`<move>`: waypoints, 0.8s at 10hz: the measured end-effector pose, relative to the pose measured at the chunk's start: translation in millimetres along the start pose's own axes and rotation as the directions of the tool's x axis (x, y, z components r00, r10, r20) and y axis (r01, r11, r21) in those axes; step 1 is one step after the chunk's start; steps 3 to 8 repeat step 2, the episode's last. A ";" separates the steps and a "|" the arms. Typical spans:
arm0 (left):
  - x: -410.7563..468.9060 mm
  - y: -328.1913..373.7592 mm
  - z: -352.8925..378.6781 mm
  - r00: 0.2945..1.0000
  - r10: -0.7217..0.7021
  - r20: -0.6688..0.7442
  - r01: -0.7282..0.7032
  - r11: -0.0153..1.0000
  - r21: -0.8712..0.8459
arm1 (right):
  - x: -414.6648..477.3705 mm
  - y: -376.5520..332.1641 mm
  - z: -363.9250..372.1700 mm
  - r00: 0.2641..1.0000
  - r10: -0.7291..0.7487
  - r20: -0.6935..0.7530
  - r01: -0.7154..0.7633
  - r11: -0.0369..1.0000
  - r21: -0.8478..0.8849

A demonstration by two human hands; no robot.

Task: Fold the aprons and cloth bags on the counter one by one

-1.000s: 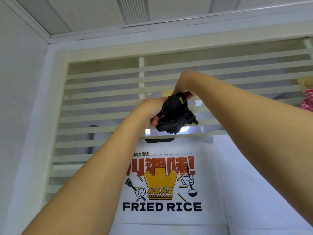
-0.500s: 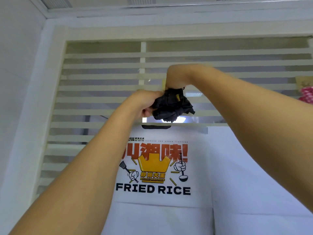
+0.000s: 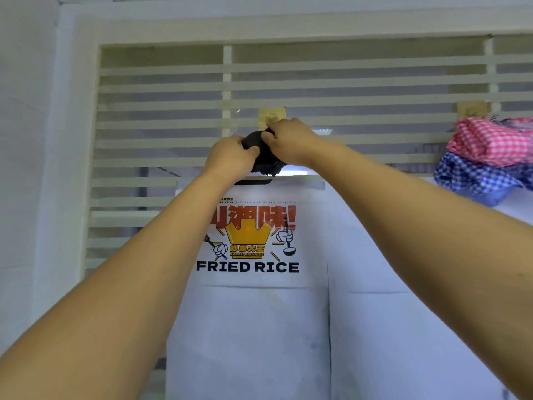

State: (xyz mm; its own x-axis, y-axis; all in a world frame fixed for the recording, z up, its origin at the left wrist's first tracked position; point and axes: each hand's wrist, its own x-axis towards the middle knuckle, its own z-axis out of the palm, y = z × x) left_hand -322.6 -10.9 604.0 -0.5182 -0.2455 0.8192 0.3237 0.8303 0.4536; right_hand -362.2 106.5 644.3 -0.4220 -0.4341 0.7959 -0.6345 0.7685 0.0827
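At the slatted screen [image 3: 144, 122]: both bare arms were reaching up to roughly the middle of it, and the hands met just under a yellowish hook pad [image 3: 272, 115] stuck on one of the slats.
Left hand [image 3: 230, 157]: it was wrapped round the left side of a black bundle [image 3: 264, 166], thumb laid across the front, so clamped on it.
Right hand [image 3: 291, 142]: it came over the bundle from the right with fingers curled into the fabric and knuckles right up by the hook pad. It had a firm hold too.
Black bundle: this was crumpled dark fabric bunched between the two hands, with its lower part poking out beneath them, just above the top edge of the white printed cloth [image 3: 248, 313]. Couldn't tell whether it was caught on the hook or joined to the white cloth.
White printed cloth: it hung flat against the screen directly below the hands. The print showed red characters, a yellow crown and "FRIED RICE" in black, and there was a short dark slot at the top edge. Bag or apron — honestly couldn't say.
Right edge of the screen: a second hook pad [image 3: 473, 109] sat there with a pink checked cloth [image 3: 490, 140] bunched under it and a blue checked cloth [image 3: 476, 174] just below, the two touching.
Left edge of the screen: a plain white wall [image 3: 26, 168] ran alongside.
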 end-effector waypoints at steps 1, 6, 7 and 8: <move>-17.3 -1.2 -1.6 0.997 -0.036 -0.067 0.035 0.999 -0.017 | -8.1 2.2 1.8 0.999 -0.028 -0.021 0.029 0.998 0.047; -46.2 -1.6 3.3 0.991 0.013 -0.133 -0.015 1.000 -0.016 | -32.2 4.2 -1.4 0.990 -0.063 -0.123 0.074 0.993 0.091; -46.2 -1.6 3.3 0.991 0.013 -0.133 -0.015 1.000 -0.016 | -32.2 4.2 -1.4 0.990 -0.063 -0.123 0.074 0.993 0.091; -46.2 -1.6 3.3 0.991 0.013 -0.133 -0.015 1.000 -0.016 | -32.2 4.2 -1.4 0.990 -0.063 -0.123 0.074 0.993 0.091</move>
